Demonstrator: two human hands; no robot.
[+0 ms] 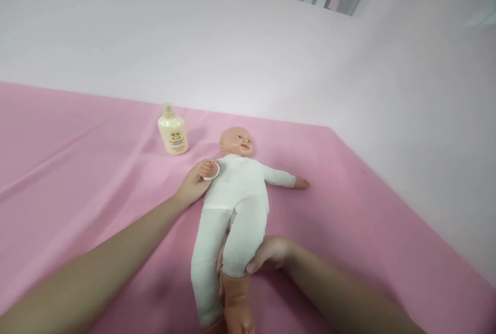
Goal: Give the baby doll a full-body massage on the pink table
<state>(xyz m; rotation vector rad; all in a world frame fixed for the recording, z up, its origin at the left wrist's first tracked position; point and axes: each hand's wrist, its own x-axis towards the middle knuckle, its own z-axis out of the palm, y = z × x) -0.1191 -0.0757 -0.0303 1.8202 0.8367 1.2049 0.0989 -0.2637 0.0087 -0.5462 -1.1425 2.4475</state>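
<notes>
Right hand, nearest the near edge of the pink-covered worktop, closed around the lower leg of a doll at the cuff of its white suit. The doll lies face up mid-worktop, head toward the far edge. Left hand, closed on the doll's wrist. Beyond, near the far edge, a cream bottle stands upright.
</notes>
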